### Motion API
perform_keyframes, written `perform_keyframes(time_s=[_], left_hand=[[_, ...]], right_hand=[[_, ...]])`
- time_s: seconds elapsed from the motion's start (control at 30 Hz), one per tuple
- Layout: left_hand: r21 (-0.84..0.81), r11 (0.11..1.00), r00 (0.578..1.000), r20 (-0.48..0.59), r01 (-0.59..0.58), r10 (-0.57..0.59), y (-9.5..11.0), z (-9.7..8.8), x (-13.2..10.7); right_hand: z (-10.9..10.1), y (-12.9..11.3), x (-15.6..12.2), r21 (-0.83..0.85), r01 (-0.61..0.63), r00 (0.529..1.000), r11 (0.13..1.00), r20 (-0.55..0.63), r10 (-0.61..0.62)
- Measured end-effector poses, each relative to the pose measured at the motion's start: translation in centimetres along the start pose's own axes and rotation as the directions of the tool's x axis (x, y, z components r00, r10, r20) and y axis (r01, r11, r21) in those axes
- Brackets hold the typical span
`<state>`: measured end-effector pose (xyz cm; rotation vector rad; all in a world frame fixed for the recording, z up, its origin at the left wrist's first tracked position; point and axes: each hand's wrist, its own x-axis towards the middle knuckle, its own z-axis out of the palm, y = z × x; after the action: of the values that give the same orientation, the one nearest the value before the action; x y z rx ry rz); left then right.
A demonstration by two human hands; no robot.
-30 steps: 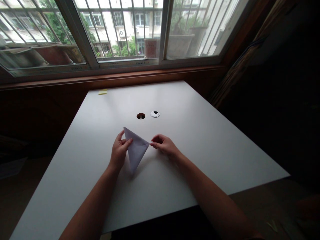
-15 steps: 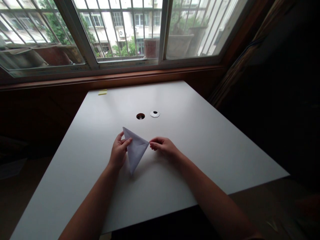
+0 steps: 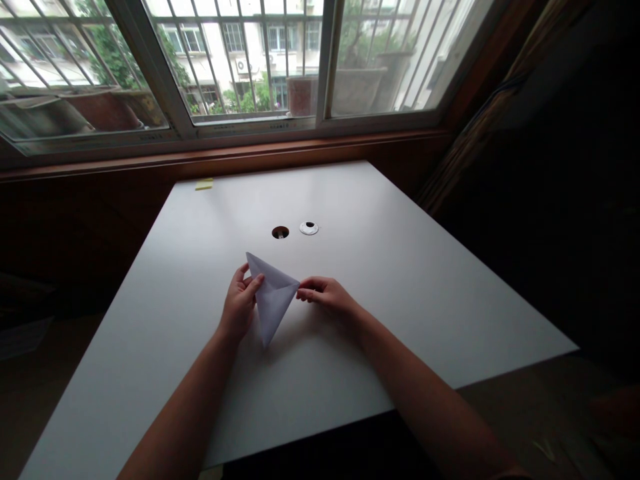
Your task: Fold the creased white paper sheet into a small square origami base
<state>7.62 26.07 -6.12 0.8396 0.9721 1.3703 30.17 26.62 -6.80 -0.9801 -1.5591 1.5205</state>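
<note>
Pale paper (image 3: 274,303), folded into triangle, tilted, gripped in left hand (image 3: 241,298)

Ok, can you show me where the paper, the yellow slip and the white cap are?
Paper (image 3: 273,299), head view: middle of its folded face.
Yellow slip (image 3: 204,185), head view: middle of its top.
White cap (image 3: 307,231), head view: its rim, below the dark opening.

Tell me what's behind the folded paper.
Part of the left hand goes behind the paper; that part is covered. White table shows around it; anything else behind is hidden.
</note>
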Motion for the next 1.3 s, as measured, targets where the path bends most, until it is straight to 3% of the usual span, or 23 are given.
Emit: perform_keyframes(time_s=[0.2, 0.43, 0.63, 0.73, 0.83, 0.97, 1.07, 1.17, 1.23, 1.3], left_hand=[[0.01, 1.0, 0.999, 0.033, 0.002, -0.002, -0.1, 0.3, -0.1], [0.06, 0.998, 0.985, 0.17, 0.006, -0.016, -0.2, 1.0, -0.6], [0.143, 0.989, 0.98, 0.2, -0.024, -0.005, -0.4, 0.6, -0.5], [0.216, 0.973, 0.984, 0.175, -0.076, 0.038, -0.5, 0.1, -0.3], [0.287, 0.94, 0.976, 0.169, -0.184, 0.139, -0.4, -0.3, -0.2], [0.352, 0.884, 0.951, 0.146, -0.307, 0.272, -0.2, -0.4, -0.2], [0.359, 0.858, 0.93, 0.144, -0.367, 0.337, -0.1, -0.4, -0.3], [0.392, 0.809, 0.898, 0.14, -0.438, 0.417, 0.1, -0.2, -0.5], [0.463, 0.718, 0.844, 0.148, -0.52, 0.516, 0.4, -0.2, -0.7], [0.564, 0.572, 0.766, 0.182, -0.595, 0.617, 0.7, -0.2, -1.0]], right_hand=[[-0.1, 0.2, 0.1, -0.034, 0.007, 1.0, 0.999, -0.026, -0.008], [0.1, 0.5, 0.1, -0.032, -0.002, 0.998, 0.999, -0.062, 0.0], [0.5, 0.2, -0.2, -0.07, 0.084, 0.97, 0.994, -0.222, -0.098], [0.6, -0.7, -0.8, -0.124, 0.149, 0.905, 0.981, -0.384, -0.186], [0.5, -1.4, -1.5, -0.226, 0.176, 0.785, 0.958, -0.555, -0.274], [0.0, -1.6, -2.1, -0.355, 0.223, 0.63, 0.908, -0.658, -0.412], [-0.4, -1.5, -2.2, -0.466, 0.277, 0.534, 0.84, -0.652, -0.538], [-0.6, -1.6, -2.3, -0.572, 0.315, 0.499, 0.757, -0.578, -0.645], [-0.6, -1.7, -2.4, -0.653, 0.322, 0.483, 0.685, -0.509, -0.712], [-0.5, -1.9, -2.4, -0.727, 0.315, 0.468, 0.61, -0.441, -0.766]])
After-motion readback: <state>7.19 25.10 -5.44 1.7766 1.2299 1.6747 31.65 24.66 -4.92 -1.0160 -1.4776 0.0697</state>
